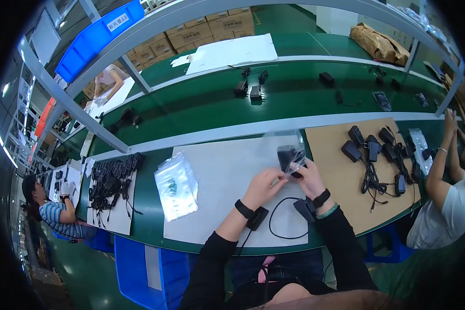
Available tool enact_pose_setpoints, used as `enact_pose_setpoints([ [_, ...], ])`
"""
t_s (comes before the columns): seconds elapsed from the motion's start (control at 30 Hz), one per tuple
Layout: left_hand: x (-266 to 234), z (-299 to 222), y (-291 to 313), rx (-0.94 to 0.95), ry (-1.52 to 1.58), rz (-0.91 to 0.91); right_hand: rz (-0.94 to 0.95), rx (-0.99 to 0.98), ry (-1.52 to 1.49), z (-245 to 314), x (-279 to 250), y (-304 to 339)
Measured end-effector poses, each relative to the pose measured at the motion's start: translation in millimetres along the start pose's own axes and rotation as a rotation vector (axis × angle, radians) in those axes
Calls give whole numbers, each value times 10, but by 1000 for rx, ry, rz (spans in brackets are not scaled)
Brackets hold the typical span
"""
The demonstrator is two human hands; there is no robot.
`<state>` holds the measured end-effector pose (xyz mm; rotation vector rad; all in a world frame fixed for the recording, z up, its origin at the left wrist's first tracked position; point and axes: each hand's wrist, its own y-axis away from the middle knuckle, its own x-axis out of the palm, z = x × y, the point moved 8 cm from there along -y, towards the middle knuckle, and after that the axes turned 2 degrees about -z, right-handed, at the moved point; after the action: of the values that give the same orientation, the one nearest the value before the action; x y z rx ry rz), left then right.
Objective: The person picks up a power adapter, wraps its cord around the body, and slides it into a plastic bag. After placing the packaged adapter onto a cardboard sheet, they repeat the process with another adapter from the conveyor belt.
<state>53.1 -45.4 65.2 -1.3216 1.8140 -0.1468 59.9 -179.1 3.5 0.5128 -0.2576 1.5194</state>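
A black power adapter (286, 154) shows through a clear plastic bag (290, 138) above the white work sheet. My right hand (311, 180) is closed around the lower right of the bagged adapter. On the other side, my left hand (265, 187) has its fingers pinched together at the bag's near edge. Exactly how the adapter's cable lies in the bag is hard to make out. A stack of flat clear plastic bags (176, 186) rests on the sheet to my left. Several more black adapters with cables (372, 148) lie on brown cardboard to my right.
Rows of black adapters (111, 178) cover a white sheet at the left. Past a metal rail, a green conveyor (191, 106) carries scattered adapters. Co-workers sit at left and right, one with raised arms (443, 155). A blue bin (134, 271) stands below the table's near edge.
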Motion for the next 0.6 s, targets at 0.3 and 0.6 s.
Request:
enact_pose_setpoints([
  [0.3,23,164,15,-216,179,32,51,-125,-245,69,116,50],
  [0.6,-21,282,42,-269,299,1,52,-337,-16,128,75,-20],
])
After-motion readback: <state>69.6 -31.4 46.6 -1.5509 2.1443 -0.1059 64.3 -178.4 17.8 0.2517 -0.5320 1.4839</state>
